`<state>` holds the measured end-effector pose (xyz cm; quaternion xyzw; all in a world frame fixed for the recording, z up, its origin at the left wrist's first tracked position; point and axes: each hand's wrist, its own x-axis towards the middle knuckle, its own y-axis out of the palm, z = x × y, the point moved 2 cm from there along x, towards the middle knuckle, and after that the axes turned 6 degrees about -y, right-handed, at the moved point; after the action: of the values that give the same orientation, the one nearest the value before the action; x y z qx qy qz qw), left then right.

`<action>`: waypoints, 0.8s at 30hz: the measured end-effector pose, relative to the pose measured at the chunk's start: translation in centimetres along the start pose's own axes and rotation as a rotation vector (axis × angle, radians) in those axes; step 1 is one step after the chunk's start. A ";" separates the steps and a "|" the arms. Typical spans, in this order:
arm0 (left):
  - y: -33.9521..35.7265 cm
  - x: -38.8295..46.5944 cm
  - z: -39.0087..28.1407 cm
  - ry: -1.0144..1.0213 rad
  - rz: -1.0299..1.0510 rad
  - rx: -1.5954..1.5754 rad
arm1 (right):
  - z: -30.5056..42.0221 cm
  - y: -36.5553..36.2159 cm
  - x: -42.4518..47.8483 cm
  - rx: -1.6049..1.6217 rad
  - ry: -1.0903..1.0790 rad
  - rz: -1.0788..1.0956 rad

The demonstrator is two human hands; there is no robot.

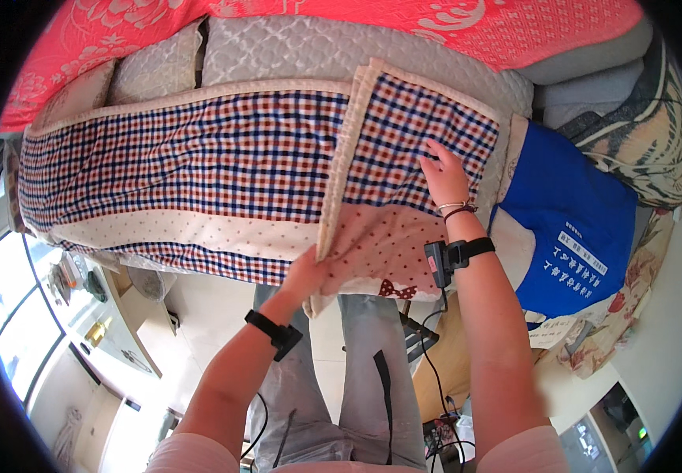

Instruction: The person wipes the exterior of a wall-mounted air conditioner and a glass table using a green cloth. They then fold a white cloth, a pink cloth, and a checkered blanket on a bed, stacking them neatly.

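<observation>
A checked blanket (199, 154) in blue, brown and white lies lengthwise across a sofa seat before me. Its right end is doubled back, so several layers with pale bound edges show there. The near part of this fold has a pink dotted panel (376, 242) with a bow motif. My left hand (307, 276) grips the near corner of the folded edge, its fingertips partly hidden by the cloth. Over the checked top of the fold is my right hand (446, 176), fingers apart and holding nothing; whether it touches the cloth is hard to tell.
Grey quilted sofa cushions (329, 50) lie behind the blanket, under a red patterned cover (530, 29). To the right are a blue printed bag (571, 219) and a bundled patterned cloth (642, 136). A glass-topped table (122, 319) stands left; cables (426, 349) hang by my right leg.
</observation>
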<state>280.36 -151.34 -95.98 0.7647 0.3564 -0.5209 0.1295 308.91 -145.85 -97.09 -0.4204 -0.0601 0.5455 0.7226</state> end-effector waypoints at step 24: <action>2.2 3.6 11.6 -0.026 -0.112 -0.112 | -12.6 4.7 -22.7 -0.830 -0.169 0.205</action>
<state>274.46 -158.08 -104.45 0.7283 0.4257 -0.5164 0.1472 303.28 -171.44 -99.84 -0.6327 -0.2911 0.5766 0.4272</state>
